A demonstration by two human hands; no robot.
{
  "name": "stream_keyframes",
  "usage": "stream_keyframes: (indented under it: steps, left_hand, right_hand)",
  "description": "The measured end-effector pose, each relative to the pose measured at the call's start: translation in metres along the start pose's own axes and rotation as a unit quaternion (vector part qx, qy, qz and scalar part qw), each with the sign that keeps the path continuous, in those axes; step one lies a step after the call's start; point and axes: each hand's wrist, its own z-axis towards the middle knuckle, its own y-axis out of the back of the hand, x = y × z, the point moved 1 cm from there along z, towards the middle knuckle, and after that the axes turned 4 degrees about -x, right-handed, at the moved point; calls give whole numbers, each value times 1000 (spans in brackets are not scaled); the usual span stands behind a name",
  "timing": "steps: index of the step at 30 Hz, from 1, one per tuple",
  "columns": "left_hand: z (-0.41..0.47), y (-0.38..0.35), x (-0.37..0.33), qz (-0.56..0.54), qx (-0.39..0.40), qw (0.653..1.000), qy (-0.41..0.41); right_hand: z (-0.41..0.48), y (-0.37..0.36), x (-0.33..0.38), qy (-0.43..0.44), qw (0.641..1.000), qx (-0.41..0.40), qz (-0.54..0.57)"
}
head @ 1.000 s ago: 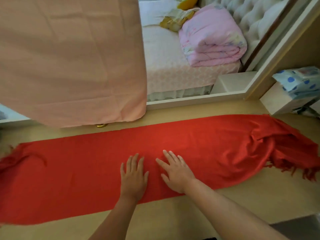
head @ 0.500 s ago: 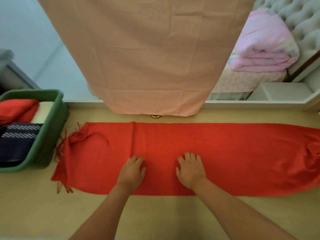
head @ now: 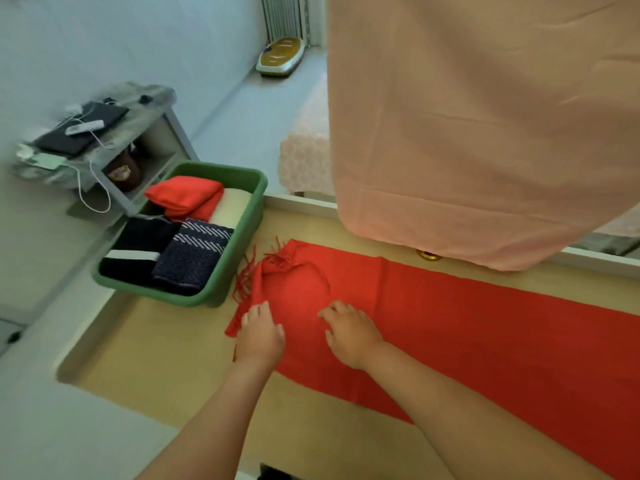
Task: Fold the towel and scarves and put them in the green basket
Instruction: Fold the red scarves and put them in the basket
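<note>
Left hand [head: 262,336] and right hand [head: 350,336] lie palm-down with fingers [head: 265,309] loosely spread, gripping nothing, pressed flat on the red scarf [head: 467,327]. Its fringed end bunches just beyond the left fingertips; the rest stretches away past the right hand across the tan wooden floor [head: 166,355]. Beyond the fringe, nearly touching it, sits the green basket [head: 250,216] holding folded cloths. A pink cloth [head: 485,133] hangs farther ahead.

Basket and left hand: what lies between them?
Head view: the fringed end of the scarf and a little bare platform separate basket from left hand.
</note>
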Motion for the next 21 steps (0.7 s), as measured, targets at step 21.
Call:
stream_keyframes:
  steps: [21]
  left_hand:
    - [67, 11, 90, -134, 25, 983, -120]
  right_hand:
    - [170, -19, 86, -147, 988, -41, 3]
